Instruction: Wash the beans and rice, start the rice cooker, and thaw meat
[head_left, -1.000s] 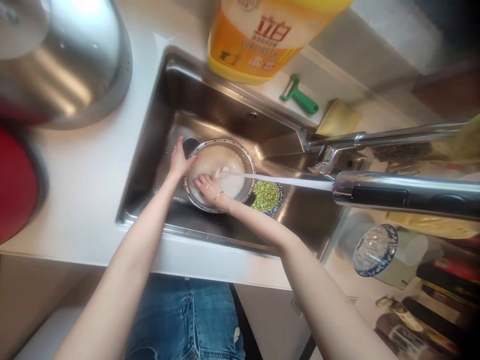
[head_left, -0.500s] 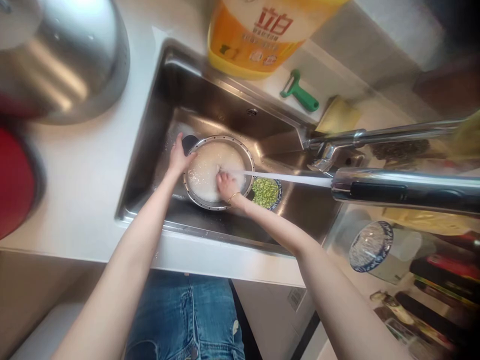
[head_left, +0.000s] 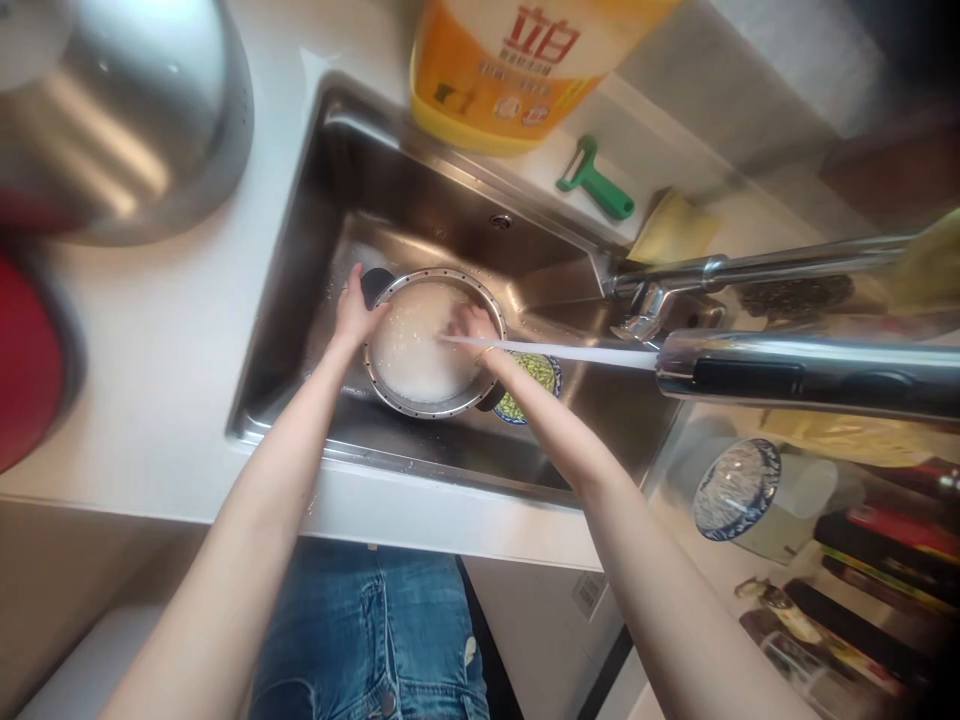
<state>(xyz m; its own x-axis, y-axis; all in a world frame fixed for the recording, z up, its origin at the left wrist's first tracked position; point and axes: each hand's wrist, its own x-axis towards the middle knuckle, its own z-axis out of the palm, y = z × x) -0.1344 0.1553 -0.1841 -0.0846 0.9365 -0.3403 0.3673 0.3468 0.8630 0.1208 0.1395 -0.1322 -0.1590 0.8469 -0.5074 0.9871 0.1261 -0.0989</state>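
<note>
A round metal pot [head_left: 420,411] with dark handles stands in the sink, holding cloudy, whitish water [head_left: 412,350]. What lies under the surface cannot be made out. At the pot's left side, my left hand [head_left: 358,312] grips the rim beside the dark handle, its thumb over the edge. My right hand [head_left: 474,328] is in the pot near the right rim, its fingers blurred by motion and partly in the water. A water stream [head_left: 570,352] runs from the faucet [head_left: 750,375] into the pot by that hand. Beside the pot, a patterned bowl [head_left: 556,378] of green beans [head_left: 525,388] sits partly behind my right forearm.
The metal sink [head_left: 420,450] surrounds the pot. Behind it stand a large yellow detergent bottle [head_left: 517,75], a green peeler [head_left: 600,185] and a yellow sponge [head_left: 671,228]. A big steel vessel [head_left: 127,130] is at left; another patterned bowl [head_left: 739,490] is at right.
My right hand has moved from the middle of the pot toward its far right rim. My left hand keeps its grip on the pot, and the water still runs.
</note>
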